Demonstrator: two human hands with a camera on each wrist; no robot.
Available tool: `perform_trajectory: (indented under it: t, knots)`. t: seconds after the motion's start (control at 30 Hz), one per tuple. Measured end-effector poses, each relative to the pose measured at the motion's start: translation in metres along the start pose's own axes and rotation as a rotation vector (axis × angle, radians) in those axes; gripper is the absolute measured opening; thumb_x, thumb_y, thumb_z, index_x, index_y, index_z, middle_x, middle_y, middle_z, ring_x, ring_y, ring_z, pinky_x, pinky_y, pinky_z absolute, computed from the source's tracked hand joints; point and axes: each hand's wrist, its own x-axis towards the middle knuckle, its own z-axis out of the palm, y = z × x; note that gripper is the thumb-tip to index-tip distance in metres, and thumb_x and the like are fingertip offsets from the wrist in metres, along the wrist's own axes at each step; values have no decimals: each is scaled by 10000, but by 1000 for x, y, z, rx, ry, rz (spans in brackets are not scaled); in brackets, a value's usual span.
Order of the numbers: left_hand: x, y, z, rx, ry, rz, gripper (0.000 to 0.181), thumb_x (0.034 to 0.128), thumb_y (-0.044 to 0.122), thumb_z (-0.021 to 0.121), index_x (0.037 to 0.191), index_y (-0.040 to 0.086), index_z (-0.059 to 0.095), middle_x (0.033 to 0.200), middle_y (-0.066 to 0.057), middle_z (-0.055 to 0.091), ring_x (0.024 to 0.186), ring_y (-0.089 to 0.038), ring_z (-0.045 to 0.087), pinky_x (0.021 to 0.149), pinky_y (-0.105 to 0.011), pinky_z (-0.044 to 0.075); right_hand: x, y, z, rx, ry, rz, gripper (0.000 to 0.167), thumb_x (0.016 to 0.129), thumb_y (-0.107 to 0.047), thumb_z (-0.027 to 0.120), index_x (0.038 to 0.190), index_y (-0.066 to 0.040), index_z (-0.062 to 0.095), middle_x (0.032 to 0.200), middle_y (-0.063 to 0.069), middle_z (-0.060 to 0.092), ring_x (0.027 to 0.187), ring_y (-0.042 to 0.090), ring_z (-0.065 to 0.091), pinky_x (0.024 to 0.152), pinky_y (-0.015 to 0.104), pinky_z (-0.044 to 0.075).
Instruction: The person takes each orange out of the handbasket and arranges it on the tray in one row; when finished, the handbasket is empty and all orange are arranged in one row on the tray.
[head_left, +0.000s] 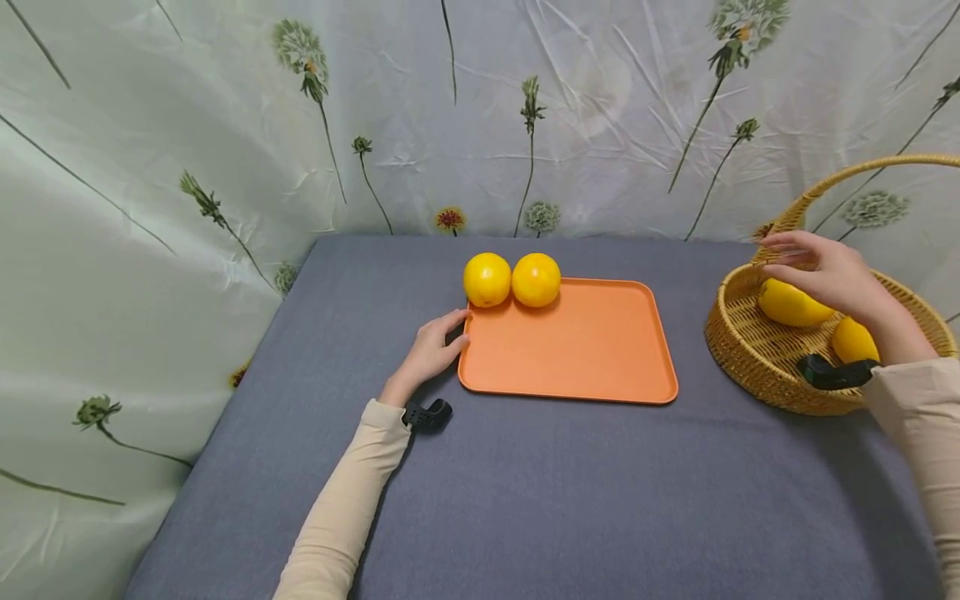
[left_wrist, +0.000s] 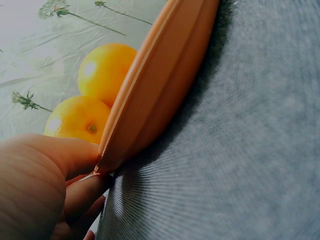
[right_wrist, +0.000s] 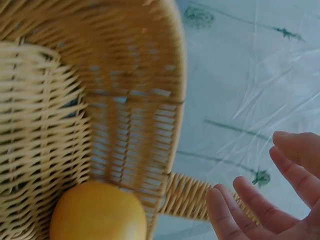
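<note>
My left hand [head_left: 427, 354] holds the left edge of an orange tray [head_left: 577, 346]. In the left wrist view its thumb [left_wrist: 75, 155] lies on the rim, with fingers beneath. Two oranges [head_left: 487, 280] sit side by side at the tray's back left corner, touching each other. Over the wicker basket [head_left: 757, 367] on the right, my right hand [head_left: 836, 271] hovers with loosely bent, spread fingers and nothing in them. Below it lies a longish yellow fruit [head_left: 793, 303], partly covered by the hand. A second yellow fruit [head_left: 853, 340] is partly hidden by the wrist.
The basket's tall arched handle [head_left: 817, 187] rises beside the right hand. A grey-blue cloth [head_left: 570, 492] covers the table. Behind and to the left hangs a pale flower-print curtain [head_left: 225, 108]. Each wrist wears a black band [head_left: 427, 415].
</note>
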Motion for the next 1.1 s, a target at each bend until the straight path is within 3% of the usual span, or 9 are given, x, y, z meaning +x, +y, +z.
perform_trajectory:
  t: [0.17, 0.47, 0.57, 0.7, 0.77, 0.83, 0.9, 1.0, 1.1]
  knots:
    - [2, 0, 1, 21, -22, -27, 480, 932, 178, 530, 1373, 4, 459, 1417, -179, 476, 1364, -325, 394, 1135, -484, 307, -1, 10, -2, -32, -21, 36, 446, 925, -298, 561, 1311, -93, 473, 871, -477, 374, 756, -306, 382, 610, 24, 344]
    - [2, 3, 0, 47, -22, -33, 475, 928, 173, 539, 1362, -8, 469, 1410, -182, 483, 1360, -315, 404, 1131, -474, 316, -3, 26, -1, -36, 23, 69, 409, 913, -305, 578, 1274, -131, 492, 841, -473, 328, 801, -264, 323, 646, 61, 297]
    - [1, 3, 0, 41, -19, -32, 476, 925, 167, 543, 1360, -10, 470, 1408, -185, 484, 1358, -319, 406, 1130, -474, 319, -4, 33, 0, -18, 21, 97, 436, 923, -336, 554, 1319, -177, 461, 924, -439, 328, 1019, -3, 469, 736, 140, 297]
    - [1, 4, 0, 41, -19, -37, 481, 923, 168, 547, 1364, -7, 467, 1410, -184, 482, 1359, -316, 407, 1131, -475, 315, -4, 41, 1, 17, -17, 145, 499, 942, -358, 511, 1410, -273, 358, 1377, -149, 421, 1265, 489, 290, 885, 396, 347]
    - [1, 4, 0, 42, -21, -40, 482, 925, 171, 547, 1366, -4, 466, 1411, -181, 481, 1359, -313, 407, 1132, -474, 315, -4, 43, 1, 43, -50, 167, 596, 952, -359, 487, 1485, -229, 254, 1538, 147, 267, 1297, 555, 215, 943, 548, 306]
    - [1, 3, 0, 42, -23, -41, 482, 926, 173, 547, 1367, -4, 465, 1412, -180, 481, 1359, -311, 407, 1131, -474, 316, -4, 46, 0, 57, -91, 180, 686, 964, -350, 463, 1518, -103, 143, 1504, 362, 97, 1305, 605, 142, 974, 674, 229]
    - [2, 3, 0, 39, -24, -42, 481, 927, 173, 548, 1367, -4, 465, 1412, -180, 481, 1360, -310, 407, 1131, -472, 317, -4, 48, 0, 49, -116, 176, 718, 970, -332, 458, 1497, 3, 104, 1499, 374, 64, 1300, 622, 122, 980, 700, 208]
    - [2, 3, -1, 37, -23, -47, 484, 926, 173, 549, 1368, -4, 463, 1412, -179, 481, 1363, -308, 403, 1135, -472, 312, -5, 51, 1, 14, -122, 161, 690, 969, -329, 467, 1504, -39, 143, 1564, 240, 84, 1281, 585, 203, 964, 475, 367]
    - [2, 3, -1, 33, -21, -52, 483, 927, 173, 548, 1371, 3, 462, 1412, -173, 484, 1367, -304, 398, 1139, -468, 309, -6, 53, 2, 18, -145, 156, 619, 967, -335, 477, 1511, -221, 205, 1539, -168, 123, 1243, 532, 255, 767, 185, 368]
